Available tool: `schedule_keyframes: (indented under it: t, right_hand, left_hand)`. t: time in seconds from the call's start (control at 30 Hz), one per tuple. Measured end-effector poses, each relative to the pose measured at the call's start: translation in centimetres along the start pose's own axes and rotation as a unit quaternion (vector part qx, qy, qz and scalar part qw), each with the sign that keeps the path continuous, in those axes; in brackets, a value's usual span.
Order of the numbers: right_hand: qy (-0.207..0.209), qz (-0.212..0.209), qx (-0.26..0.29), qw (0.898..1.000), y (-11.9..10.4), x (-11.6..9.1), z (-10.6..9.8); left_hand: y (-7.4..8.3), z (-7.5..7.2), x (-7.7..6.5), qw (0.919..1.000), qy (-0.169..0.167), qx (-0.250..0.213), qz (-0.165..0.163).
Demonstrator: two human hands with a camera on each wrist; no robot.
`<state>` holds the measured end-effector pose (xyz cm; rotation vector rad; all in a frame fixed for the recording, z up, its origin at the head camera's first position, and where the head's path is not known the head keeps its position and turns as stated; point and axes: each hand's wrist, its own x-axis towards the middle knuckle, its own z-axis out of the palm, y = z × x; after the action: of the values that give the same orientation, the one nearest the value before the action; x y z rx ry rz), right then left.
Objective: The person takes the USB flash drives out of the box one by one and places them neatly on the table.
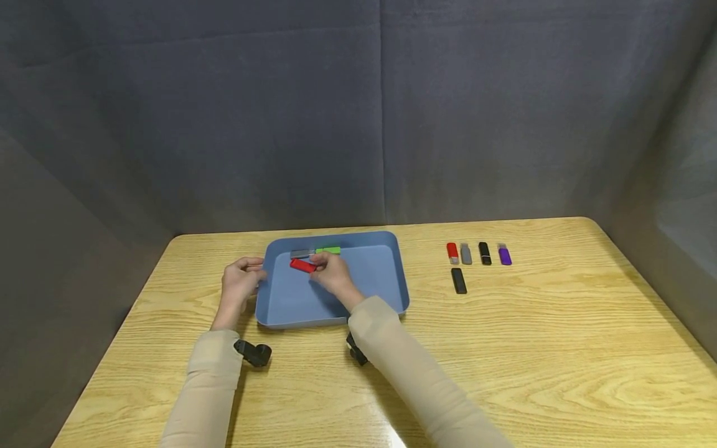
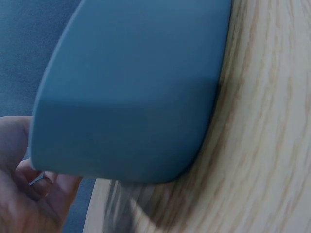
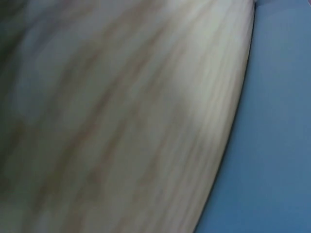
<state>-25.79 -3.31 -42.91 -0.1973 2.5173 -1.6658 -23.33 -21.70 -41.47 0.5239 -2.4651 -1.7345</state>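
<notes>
The right hand pinches a red USB stick over the blue tray, a fingertip hold likely suited to so slim a thing. The left hand is at the tray's left rim, perhaps for steadying; I cannot tell whether it grips. The tray sits by the far edge of the wood-grained tabletop, left of centre, before grey curtains. Spare sticks, including a purple one, lie towards the far right corner, spaced seemingly for easy picking.
</notes>
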Motion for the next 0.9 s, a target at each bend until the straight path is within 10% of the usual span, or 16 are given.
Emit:
schedule_keyframes:
  t: [0.4, 0.9]
  right_hand:
    - [0.032, -0.044, -0.085, 0.995, 0.10, -0.17, 0.48]
    - [0.057, -0.022, -0.063, 0.996, 0.18, -0.46, 0.60]
  left_hand:
    - [-0.28, 0.06, 0.02, 1.0000, 0.005, 0.003, 0.007]
    - [0.04, 0.30, -0.48, 0.9998, 0.008, 0.008, 0.013]
